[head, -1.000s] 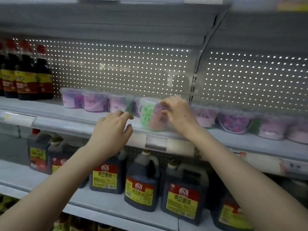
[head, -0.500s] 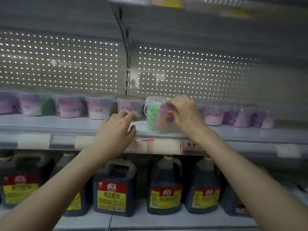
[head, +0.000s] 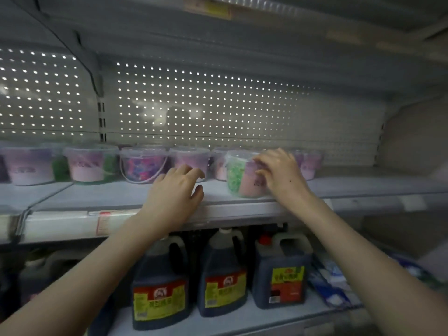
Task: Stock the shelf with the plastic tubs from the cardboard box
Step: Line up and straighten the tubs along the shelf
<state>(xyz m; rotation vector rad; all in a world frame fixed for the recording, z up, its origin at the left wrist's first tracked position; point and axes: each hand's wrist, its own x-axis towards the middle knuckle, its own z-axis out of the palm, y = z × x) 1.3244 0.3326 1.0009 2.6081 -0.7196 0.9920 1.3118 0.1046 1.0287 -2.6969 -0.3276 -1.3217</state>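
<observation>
We see the right hand (head: 278, 174) curled round the right side of a green-and-pink plastic tub (head: 238, 180). The tub stands upright on the shelf (head: 109, 196) near its front edge, just ahead of the row of tubs (head: 143, 163) lined along the back. The left hand (head: 174, 197) lies over the front edge beside it, fingers loosely bent, holding nothing. Dark jugs (head: 160, 284) stand on the level beneath.

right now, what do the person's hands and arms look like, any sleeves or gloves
Both are bare: no gloves, rings, watch or bracelet on the left hand or the right hand, and no sleeve shows anywhere in frame. The right hand has a small mole on its back.
</observation>
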